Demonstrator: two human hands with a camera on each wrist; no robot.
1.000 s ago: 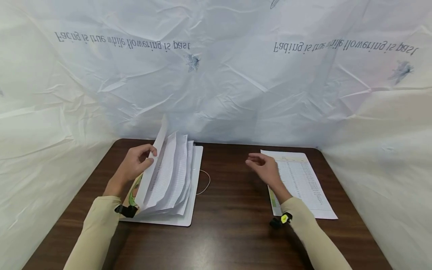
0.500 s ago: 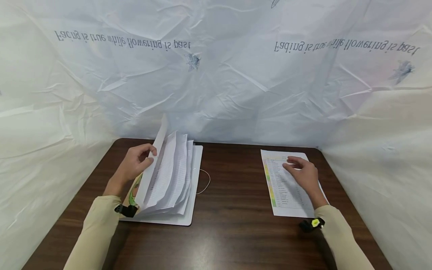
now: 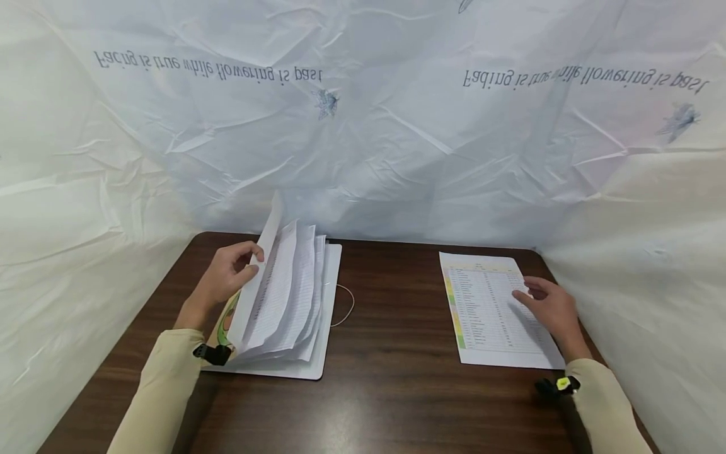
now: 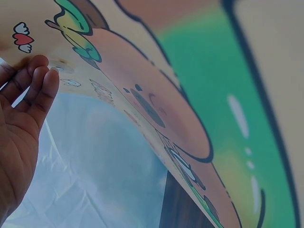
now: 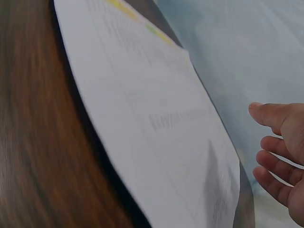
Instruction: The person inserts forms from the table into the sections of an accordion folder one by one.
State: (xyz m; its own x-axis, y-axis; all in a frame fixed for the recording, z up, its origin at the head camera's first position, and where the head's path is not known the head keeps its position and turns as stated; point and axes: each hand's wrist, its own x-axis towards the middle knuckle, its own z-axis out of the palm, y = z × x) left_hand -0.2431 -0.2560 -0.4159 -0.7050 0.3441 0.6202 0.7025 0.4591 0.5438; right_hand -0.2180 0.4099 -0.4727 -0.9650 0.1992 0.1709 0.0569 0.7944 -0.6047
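My left hand (image 3: 225, 275) pinches the raised front cover (image 3: 271, 230) of a folder with thumb and fingers. In the left wrist view the cover's outer side (image 4: 142, 90) carries a cartoon print in green, brown and peach. Behind the cover, several printed pages (image 3: 278, 309) fan upward from the white back board (image 3: 331, 277). At the right lies a printed sheet (image 3: 490, 315) with a table and a coloured strip down its left edge. Over that sheet's right edge hovers my right hand (image 3: 553, 309), fingers loosely bent and holding nothing.
A thin pale elastic cord (image 3: 352, 302) loops out from the folder's right side. The dark wooden table (image 3: 386, 391) runs back to a white plastic sheet with printed lettering (image 3: 391, 157), which also hangs along both sides.
My right hand has moved rightward across the printed sheet to its right edge, uncovering the table and coloured strip. My left hand keeps the cover raised in place.
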